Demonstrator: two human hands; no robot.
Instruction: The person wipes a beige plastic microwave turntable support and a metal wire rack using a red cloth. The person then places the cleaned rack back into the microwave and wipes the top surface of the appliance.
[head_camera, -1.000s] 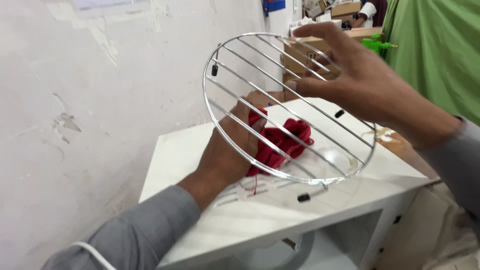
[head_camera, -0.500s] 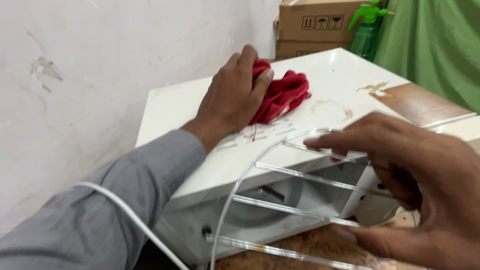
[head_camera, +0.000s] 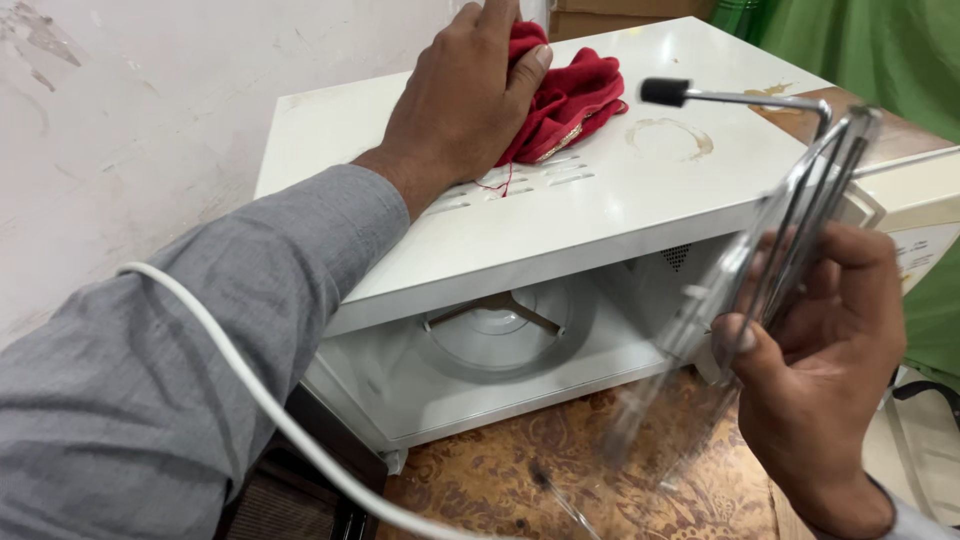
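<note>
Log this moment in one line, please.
left hand: on red cloth | right hand: holds wire rack | microwave: open

A plain home corner: white microwave (head_camera: 560, 200) on a patterned table (head_camera: 560, 470) (peeling wall (head_camera: 130, 120) behind).

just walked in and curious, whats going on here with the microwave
A person stands over an open white microwave. The left hand presses a red cloth onto its top. The right hand holds a round wire rack edge-on in front of the open cavity, where the glass turntable sits.
</note>
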